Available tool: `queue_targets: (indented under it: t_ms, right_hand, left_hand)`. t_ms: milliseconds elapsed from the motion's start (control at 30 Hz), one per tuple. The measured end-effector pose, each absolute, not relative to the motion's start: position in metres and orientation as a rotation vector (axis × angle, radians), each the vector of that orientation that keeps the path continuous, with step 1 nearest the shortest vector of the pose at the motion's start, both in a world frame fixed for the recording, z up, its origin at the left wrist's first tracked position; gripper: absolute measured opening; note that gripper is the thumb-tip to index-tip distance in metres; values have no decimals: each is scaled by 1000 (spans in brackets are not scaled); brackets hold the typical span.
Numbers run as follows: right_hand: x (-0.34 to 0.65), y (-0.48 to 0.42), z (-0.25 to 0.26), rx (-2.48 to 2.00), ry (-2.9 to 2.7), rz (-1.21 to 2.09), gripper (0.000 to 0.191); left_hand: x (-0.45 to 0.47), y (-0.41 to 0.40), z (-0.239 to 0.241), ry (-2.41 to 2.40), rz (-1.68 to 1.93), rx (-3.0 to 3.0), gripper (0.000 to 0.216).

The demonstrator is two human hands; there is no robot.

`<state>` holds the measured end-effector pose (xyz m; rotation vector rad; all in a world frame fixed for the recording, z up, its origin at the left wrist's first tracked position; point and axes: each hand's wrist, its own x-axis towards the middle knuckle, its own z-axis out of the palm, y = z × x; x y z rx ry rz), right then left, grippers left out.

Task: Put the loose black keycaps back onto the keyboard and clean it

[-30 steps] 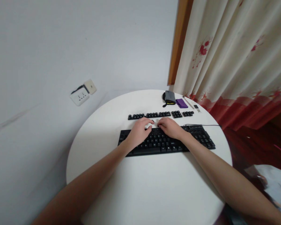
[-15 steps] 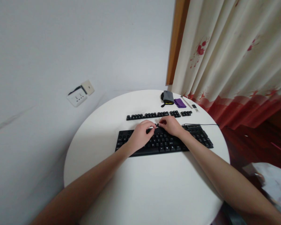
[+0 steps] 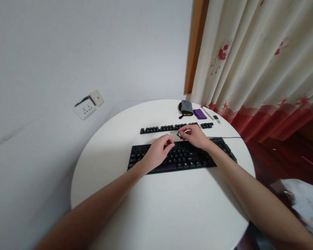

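Right hand [image 3: 195, 135]: fingers clamped on a small dark keycap [image 3: 179, 134], near the far edge of the keyboard [image 3: 182, 160]
Left hand [image 3: 158, 151]: over the keyboard's left half, thumb and forefinger curled close; cannot tell whether they meet
Keyboard: black, on the white bench [image 3: 177, 205], under both hands
Loose keycaps [image 3: 151, 130]: rowed on the far side
Far right: grey pouch [image 3: 187, 107], purple cloth [image 3: 199, 114]

The round white table [image 3: 185, 201] leaves room between the forearms [image 3: 242, 180], before the long black plastic keyboard [image 3: 182, 156]; behind it, the right hand [image 3: 196, 135] obstructs the narrow strip fronting a row of small black keycaps [image 3: 162, 128].
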<state>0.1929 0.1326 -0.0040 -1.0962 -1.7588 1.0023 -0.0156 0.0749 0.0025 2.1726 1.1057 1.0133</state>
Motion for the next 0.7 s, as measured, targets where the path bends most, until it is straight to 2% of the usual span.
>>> queue_targets:
  t_ms: [233,467,700]
  right_hand:
    - [194,127,0,-1113,-1898,801,26]
    - [199,132,-5,-1072,-1877,797,27]
    - [204,133,-1,-1227,-1917,688,22]
  left_hand:
    - [-14,72,-1,1115,1024,2176,22]
    - [-10,67,-3,1139,928,2288,22]
    - [-7,65,-4,1105,927,2302,27]
